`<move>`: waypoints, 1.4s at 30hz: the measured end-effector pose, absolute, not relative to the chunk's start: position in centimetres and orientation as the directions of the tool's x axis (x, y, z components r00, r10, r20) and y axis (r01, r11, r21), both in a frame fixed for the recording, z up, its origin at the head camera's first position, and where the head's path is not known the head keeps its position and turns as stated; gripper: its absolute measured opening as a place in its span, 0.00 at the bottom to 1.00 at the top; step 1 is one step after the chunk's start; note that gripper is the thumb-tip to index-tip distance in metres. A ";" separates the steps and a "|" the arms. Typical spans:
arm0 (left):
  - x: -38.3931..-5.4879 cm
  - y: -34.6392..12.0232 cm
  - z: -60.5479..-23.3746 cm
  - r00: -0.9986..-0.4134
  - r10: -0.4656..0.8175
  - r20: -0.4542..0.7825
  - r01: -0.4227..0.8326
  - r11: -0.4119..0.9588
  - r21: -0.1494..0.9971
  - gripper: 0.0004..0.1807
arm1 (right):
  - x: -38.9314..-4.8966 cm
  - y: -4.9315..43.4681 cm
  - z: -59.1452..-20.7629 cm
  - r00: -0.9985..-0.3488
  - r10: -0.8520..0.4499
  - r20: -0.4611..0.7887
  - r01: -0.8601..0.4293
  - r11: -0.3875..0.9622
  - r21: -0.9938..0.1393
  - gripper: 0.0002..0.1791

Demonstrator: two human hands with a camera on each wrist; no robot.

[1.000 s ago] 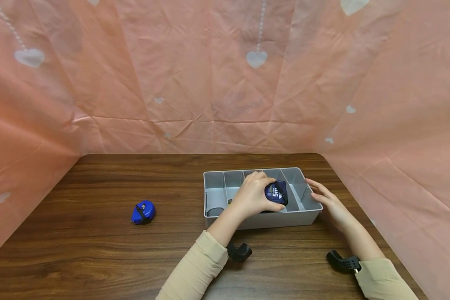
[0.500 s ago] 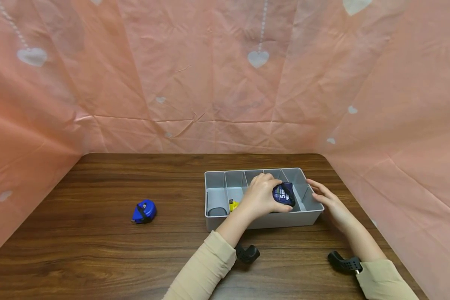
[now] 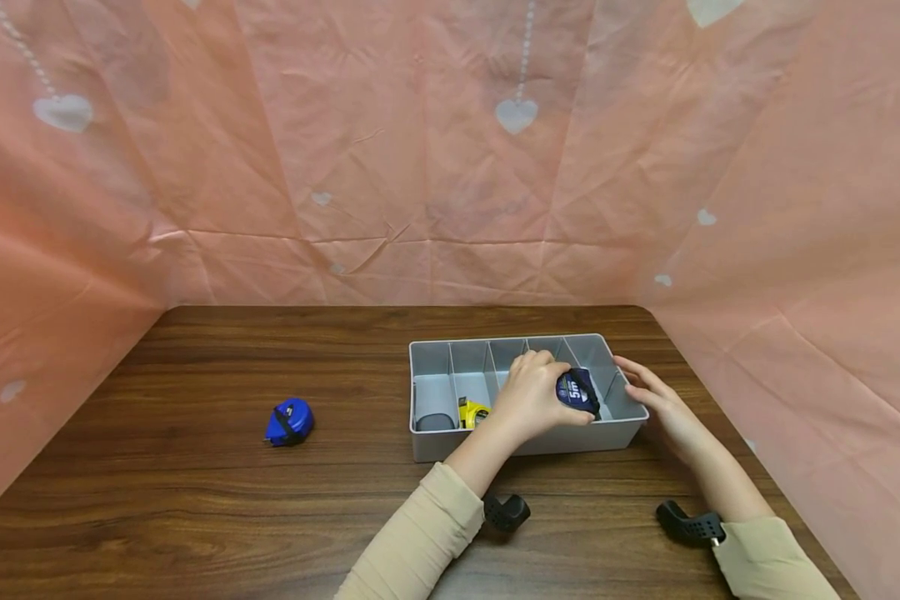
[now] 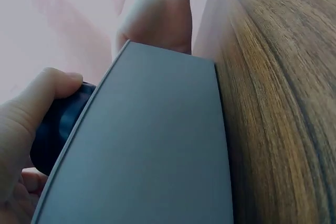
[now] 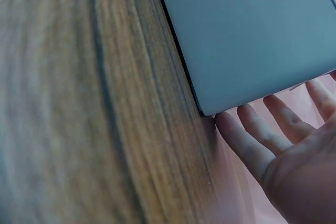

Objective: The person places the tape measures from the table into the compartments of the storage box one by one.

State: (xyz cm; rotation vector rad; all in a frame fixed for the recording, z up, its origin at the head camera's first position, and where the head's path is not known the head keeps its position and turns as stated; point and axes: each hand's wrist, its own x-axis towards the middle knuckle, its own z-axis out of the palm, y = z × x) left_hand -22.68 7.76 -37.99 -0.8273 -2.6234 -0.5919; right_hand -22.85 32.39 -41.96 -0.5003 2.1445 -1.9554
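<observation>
My left hand [image 3: 528, 398] grips a dark blue tape measure [image 3: 579, 392] marked "5m", between thumb and fingers, at the right-hand compartments of a grey divided tray [image 3: 570, 439]. In the left wrist view the tape measure [image 4: 59, 124] shows just above the tray's front wall [image 4: 157, 129]; its lower part is hidden there. Fairly straight fingers of my right hand [image 3: 667, 417] touch the tray's right end, as the right wrist view also shows. Inside the tray sit a yellow tape measure [image 3: 474, 412], partly behind the left wrist, and a grey rounded object [image 3: 435, 422] in the leftmost compartment.
A bright blue tape measure [image 3: 289, 422] with a black strap lies on the wooden table [image 3: 195, 500], left of the tray. Pink cloth [image 3: 420, 167] with pale hearts hangs behind the table and along both sides. Black wrist mounts [image 3: 507, 512] sit under the forearms.
My left hand has moved right and slightly down with the dark blue tape measure, uncovering the yellow tape measure. The right hand stays at the tray's end.
</observation>
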 end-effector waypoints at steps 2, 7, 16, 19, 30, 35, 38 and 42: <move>-22.6 7.8 -38.0 -0.783 0.462 0.417 0.593 0.757 0.276 0.39 | -22.9 32.4 -42.0 -0.924 -0.373 0.087 -0.120 0.068 -0.990 0.26; -22.5 7.8 -38.2 -0.786 0.472 0.399 0.585 0.776 0.237 0.39 | -22.9 32.4 -42.1 -0.924 -0.372 0.087 -0.115 0.056 -0.992 0.26; -22.6 7.9 -38.6 -0.773 0.501 0.390 0.608 0.760 0.228 0.43 | -22.8 32.2 -41.9 -0.932 -0.355 0.072 -0.111 0.093 -0.989 0.26; -22.5 7.9 -38.6 -0.772 0.516 0.371 0.614 0.758 0.223 0.38 | -22.8 32.2 -41.8 -0.931 -0.359 0.071 -0.112 0.095 -0.989 0.26; -22.8 7.8 -38.7 -0.750 0.567 0.341 0.652 0.721 0.235 0.12 | -22.7 32.2 -41.9 -0.933 -0.355 0.054 -0.095 0.099 -0.991 0.27; -22.8 7.8 -38.7 -0.749 0.575 0.329 0.653 0.723 0.223 0.14 | -22.8 32.2 -41.8 -0.936 -0.349 0.047 -0.092 0.115 -0.989 0.27; -22.7 7.7 -38.5 -0.747 0.584 0.319 0.657 0.722 0.216 0.15 | -22.8 32.2 -41.8 -0.936 -0.350 0.050 -0.098 0.120 -0.988 0.27; -22.7 7.7 -38.6 -0.740 0.592 0.318 0.664 0.717 0.210 0.15 | -22.9 32.3 -41.8 -0.936 -0.349 0.056 -0.107 0.129 -0.986 0.27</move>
